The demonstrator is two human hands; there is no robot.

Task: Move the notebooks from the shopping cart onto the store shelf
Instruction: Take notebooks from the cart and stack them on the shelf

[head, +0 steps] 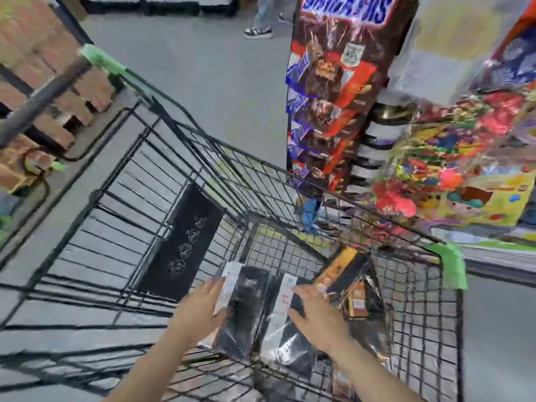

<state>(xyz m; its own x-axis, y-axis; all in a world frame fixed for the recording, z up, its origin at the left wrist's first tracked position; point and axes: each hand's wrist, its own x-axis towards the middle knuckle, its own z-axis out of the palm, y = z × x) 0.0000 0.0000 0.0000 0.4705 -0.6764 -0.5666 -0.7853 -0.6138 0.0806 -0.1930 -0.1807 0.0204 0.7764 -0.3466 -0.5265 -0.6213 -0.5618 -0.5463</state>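
1. Notebooks (246,309) are seen lying in the basket of the shopping cart (446,314), near its right-hand end: two dark, flat, rectangular volumes side by side, each wrapped in glossy clear film with a white paper label along one long edge.
2. The left hand (200,309) is laid against the left edge of the left notebook, thumb curled under its side and fingers along the label, so the book appears gripped. The right hand (316,317) is spread flat over the right notebook, fingers apart and fairly straight; whether anything is pinched beneath it cannot be told.
3. The step in hand is judged to be the pick-up; nothing has yet been lifted clear of the wire floor.
4. The next move is judged to call for a firm hold on the slippery film, a lift above the cart's wire rim, and a turn toward a shelf; the target shelf is not clearly identified here.
5. A larger black notebook (182,242), matte with fine pale line drawings, is seen leaning against the wire further inside the cart.
6. Crinkled foil-like packets (359,288) in orange and black lie just right of the right hand.
7. A tall snack display (333,91) stands beyond the cart.
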